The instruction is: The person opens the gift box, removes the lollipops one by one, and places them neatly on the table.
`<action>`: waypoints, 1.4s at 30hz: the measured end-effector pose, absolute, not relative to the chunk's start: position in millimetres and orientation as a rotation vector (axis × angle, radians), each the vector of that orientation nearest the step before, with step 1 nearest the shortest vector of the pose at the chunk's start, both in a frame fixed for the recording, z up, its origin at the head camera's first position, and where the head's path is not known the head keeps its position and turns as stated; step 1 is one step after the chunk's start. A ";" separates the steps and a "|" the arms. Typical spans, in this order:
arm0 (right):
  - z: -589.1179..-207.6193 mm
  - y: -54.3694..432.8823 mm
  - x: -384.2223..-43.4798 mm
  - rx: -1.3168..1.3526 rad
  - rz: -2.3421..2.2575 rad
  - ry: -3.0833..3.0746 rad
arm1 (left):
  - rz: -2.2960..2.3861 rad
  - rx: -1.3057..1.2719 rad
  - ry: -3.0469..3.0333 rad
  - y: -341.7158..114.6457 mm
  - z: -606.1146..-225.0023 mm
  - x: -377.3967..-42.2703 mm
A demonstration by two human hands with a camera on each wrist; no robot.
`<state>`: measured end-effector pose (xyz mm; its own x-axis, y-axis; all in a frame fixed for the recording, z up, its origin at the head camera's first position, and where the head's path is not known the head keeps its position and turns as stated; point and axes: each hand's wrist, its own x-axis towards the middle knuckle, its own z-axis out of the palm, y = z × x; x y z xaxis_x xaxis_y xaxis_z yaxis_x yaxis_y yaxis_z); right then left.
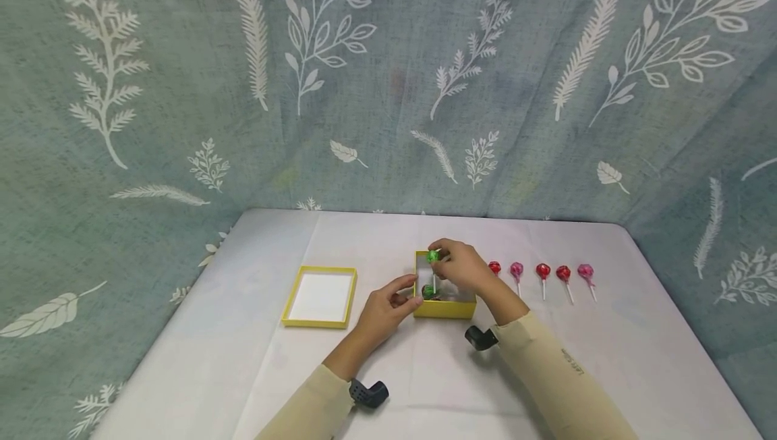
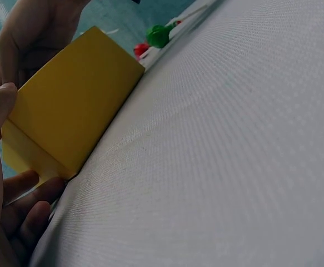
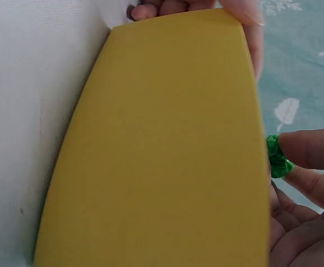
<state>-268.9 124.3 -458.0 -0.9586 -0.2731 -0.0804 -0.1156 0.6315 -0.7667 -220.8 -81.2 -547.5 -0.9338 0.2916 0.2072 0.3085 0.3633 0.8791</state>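
Note:
A yellow box stands uncovered on the white table. My left hand grips its left end, thumb at the near corner and fingers along the side. Above the opening, my right hand pinches a green lollipop by its wrapped head, the white stick pointing down into the box. Inside lies another lollipop with a green wrapper; the rest of the contents is hidden by the walls and hand. In the right wrist view, the box wall covers the stick of the held lollipop.
Left of the box lies a yellow-edged lid, white inside up. A row of red and pink lollipops runs to the right. Another green lollipop lies beyond the box in the left wrist view. A patterned curtain hangs behind the table.

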 end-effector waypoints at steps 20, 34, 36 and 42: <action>-430.5 153.6 -258.0 -0.330 -1.331 2.520 | -1.661 -0.535 -2.592 -82.3 -545.7 -218.7; -440.0 191.0 -241.6 -0.334 -1.302 2.519 | -1.653 -0.556 -2.580 -81.1 -543.9 -218.0; -442.8 197.8 -238.4 -0.352 -1.273 2.527 | -1.654 -0.552 -2.585 -81.1 -544.1 -217.7; -451.4 214.6 -229.4 -0.350 -1.261 2.519 | -1.637 -0.528 -2.609 -82.5 -544.6 -217.3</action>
